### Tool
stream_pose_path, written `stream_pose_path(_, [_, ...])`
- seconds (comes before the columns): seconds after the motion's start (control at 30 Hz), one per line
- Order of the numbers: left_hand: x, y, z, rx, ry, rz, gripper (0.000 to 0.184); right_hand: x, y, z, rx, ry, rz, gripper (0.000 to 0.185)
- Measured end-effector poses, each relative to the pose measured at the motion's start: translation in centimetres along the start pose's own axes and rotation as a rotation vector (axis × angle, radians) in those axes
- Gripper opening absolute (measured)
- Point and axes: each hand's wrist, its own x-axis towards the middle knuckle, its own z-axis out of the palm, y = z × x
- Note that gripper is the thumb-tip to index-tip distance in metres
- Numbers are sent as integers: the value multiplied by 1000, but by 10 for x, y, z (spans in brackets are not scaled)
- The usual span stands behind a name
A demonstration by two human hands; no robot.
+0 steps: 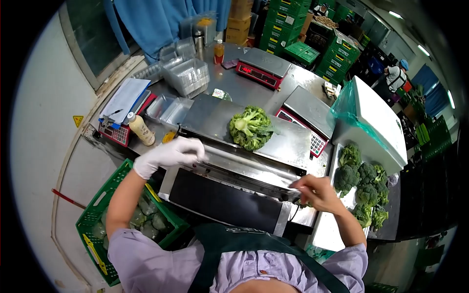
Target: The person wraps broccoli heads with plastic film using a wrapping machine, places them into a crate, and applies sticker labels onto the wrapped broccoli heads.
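Note:
A broccoli head (250, 128) lies stem up on the metal top of a wrapping machine (288, 146). Clear plastic film (249, 166) runs along the machine's front, between my two hands. My left hand (172, 155), in a white glove, is closed in a pinch at the film's left end. At the right end, my bare right hand (316, 191) has its fingers pinched together on the film's edge. The film is transparent, so its exact edges are hard to see. Below it sits the machine's dark flat plate (222, 199).
Broccoli heads (364, 183) fill a white foam box at right. A green crate (100, 215) with wrapped broccoli stands at lower left. Around the machine are red scales (261, 71), clear trays (188, 78), a bottle (140, 129) and a clipboard (124, 102). A person (394, 78) stands far right.

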Motion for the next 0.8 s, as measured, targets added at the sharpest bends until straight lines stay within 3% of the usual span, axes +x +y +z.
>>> stream_pose_path(0.07, [3,33,-27,-219,187,146,4,5,-16,-29,81,110,-311,11])
stream_pose_path(0.13, [22,51,-42,-359,415,227,5,27,-31,-45,422,325,-382,10])
stream_pose_path(0.17, [41,59,-43,-333,545,209,8,50,-27,-53,361,388,-479,10])
stream_pose_path(0.2, [63,45,-45,-249,597,176,11,75,-24,-58,152,488,-371,15])
stream_pose_path(0.27, [108,-14,-38,-14,605,159,20,136,27,-61,-75,446,-454,44])
stream_pose_path(0.3, [124,-42,-34,139,560,175,25,153,52,-55,-297,400,-261,69])
stream_pose_path(0.37, [135,-68,-19,313,236,-84,55,175,99,-35,-393,121,-133,118])
stream_pose_path(0.4, [133,-75,-8,192,216,-83,71,178,125,-21,-582,61,-179,128])
stream_pose_path(0.43, [132,-81,3,68,193,-82,88,180,154,-6,-584,52,-257,130])
stream_pose_path(0.47, [134,-85,9,193,79,-35,110,177,153,6,-495,18,-149,129])
stream_pose_path(0.5, [131,-88,24,285,135,-10,114,177,150,19,-404,-15,-39,128])
stream_pose_path(0.57, [135,-93,35,268,271,36,116,185,155,30,-305,75,-90,125])
stream_pose_path(0.63, [141,-95,41,144,328,-58,115,184,151,39,-140,225,-166,122])
stream_pose_path(0.67, [144,-98,46,40,388,7,107,185,147,38,-121,242,-192,119])
stream_pose_path(0.77, [139,-82,43,74,368,-48,97,176,139,38,-157,271,-269,114])
stream_pose_path(0.8, [139,-101,48,-147,387,25,87,172,135,35,-217,289,-317,112])
